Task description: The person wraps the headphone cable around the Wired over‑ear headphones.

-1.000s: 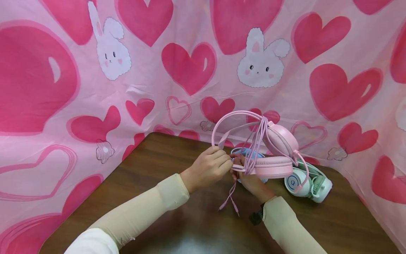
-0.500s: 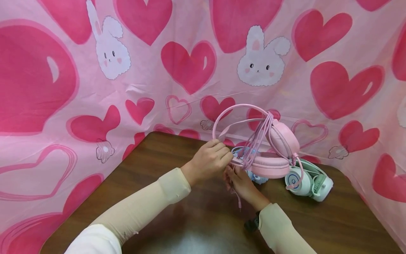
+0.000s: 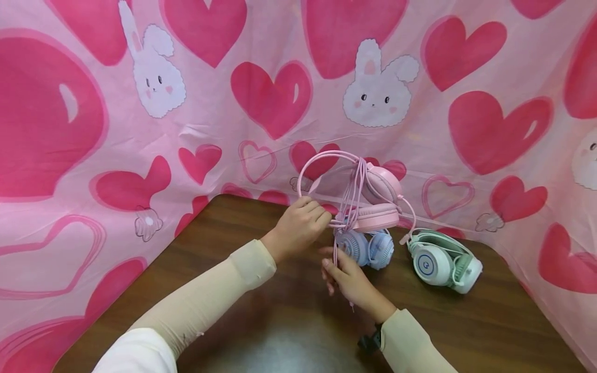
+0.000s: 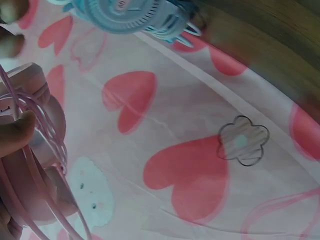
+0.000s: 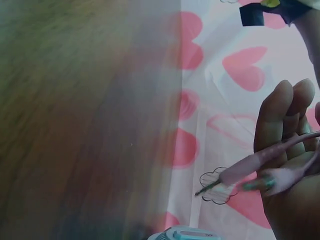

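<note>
Pink headphones [image 3: 375,216] are held up above the table, their pink cable [image 3: 353,194] bundled around the headband beside the ear cups. My left hand [image 3: 298,228] grips the headband on its left side. Lower down, my right hand [image 3: 354,282] holds the loose end of the cable between thumb and fingers. From that hand two pink plugs [image 5: 245,170] stick out in the right wrist view. Behind it, light blue headphones [image 3: 380,248] sit on the table, partly hidden by the pink pair. The left wrist view catches an ear cup of the pink headphones [image 4: 37,195] at its left edge.
White and green headphones [image 3: 434,264] lie on the brown wooden table [image 3: 489,321] at the right. A pink cloth [image 3: 275,93] with hearts and rabbits hangs behind the table and along its sides.
The pink headphones have shifted left in my left hand. My right hand has moved down, drawing the cable end away from the bundle, and more of the blue headphones shows.
</note>
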Available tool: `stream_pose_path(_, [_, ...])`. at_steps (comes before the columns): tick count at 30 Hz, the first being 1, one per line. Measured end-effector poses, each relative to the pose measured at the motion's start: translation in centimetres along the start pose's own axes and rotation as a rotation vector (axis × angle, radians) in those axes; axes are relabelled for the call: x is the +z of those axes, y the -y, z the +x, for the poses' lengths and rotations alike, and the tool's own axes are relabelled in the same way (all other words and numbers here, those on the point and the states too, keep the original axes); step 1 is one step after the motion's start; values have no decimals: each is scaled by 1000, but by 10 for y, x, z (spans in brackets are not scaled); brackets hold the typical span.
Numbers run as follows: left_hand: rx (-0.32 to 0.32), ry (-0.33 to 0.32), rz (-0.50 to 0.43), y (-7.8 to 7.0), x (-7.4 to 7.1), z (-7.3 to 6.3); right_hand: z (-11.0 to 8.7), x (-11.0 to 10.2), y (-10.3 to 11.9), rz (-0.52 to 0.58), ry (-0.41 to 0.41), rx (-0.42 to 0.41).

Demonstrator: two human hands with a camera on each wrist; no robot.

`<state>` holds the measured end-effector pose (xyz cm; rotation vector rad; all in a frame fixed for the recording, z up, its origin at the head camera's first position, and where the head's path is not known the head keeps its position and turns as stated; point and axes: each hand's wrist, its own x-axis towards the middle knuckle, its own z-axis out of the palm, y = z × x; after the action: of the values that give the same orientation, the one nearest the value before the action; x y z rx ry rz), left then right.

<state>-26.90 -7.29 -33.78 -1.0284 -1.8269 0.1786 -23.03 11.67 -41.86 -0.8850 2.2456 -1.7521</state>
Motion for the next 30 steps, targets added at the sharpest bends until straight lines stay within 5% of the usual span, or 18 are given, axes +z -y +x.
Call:
stream_pose_path(18, [75, 15, 50, 20, 2, -23, -30, -10, 29, -214, 91, -22])
stream_pose_path(30, [167, 29, 79, 20, -12, -30, -39, -36, 73, -512, 66, -109])
